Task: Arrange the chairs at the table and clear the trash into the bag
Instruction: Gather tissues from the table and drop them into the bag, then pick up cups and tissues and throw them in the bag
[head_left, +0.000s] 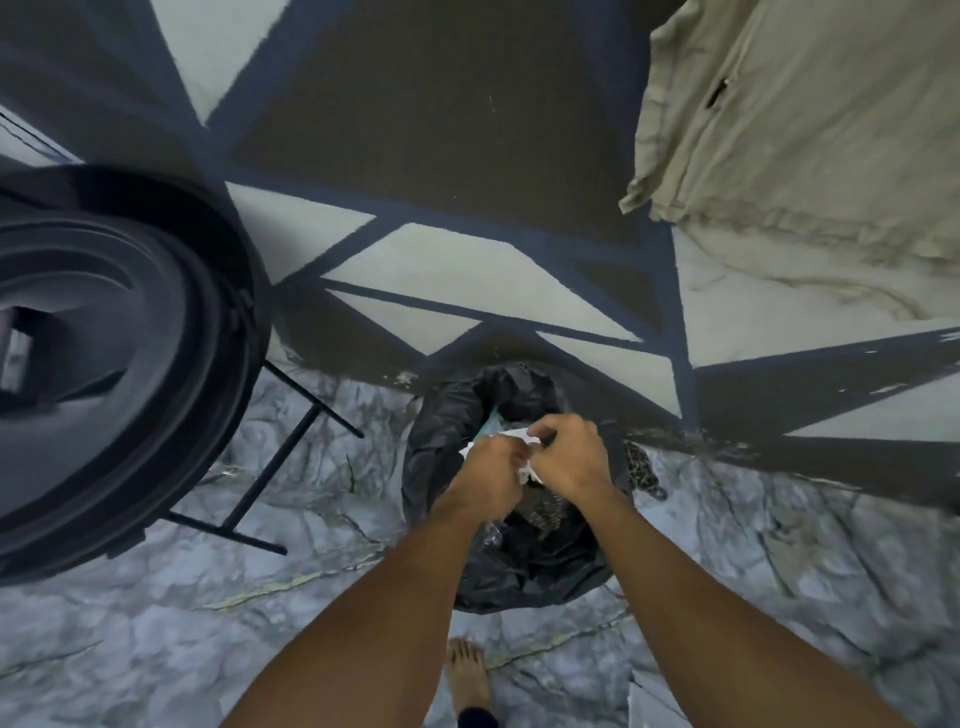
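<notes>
A black trash bag (524, 566) stands open on the marble floor in front of me. Over its mouth, my left hand (491, 475) and my right hand (569, 457) are close together, both curled around crumpled white paper trash (530, 470). A bit of teal wrapper (491, 423) shows just behind my left hand, inside the bag. More dark trash lies deeper in the bag, partly hidden by my forearms.
A round black table (119, 374) on thin black legs (270, 462) stands at the left. A patterned rug (457, 270) covers the floor beyond the bag. Beige fabric (800, 130) hangs at the upper right. My bare foot (467, 675) is below the bag.
</notes>
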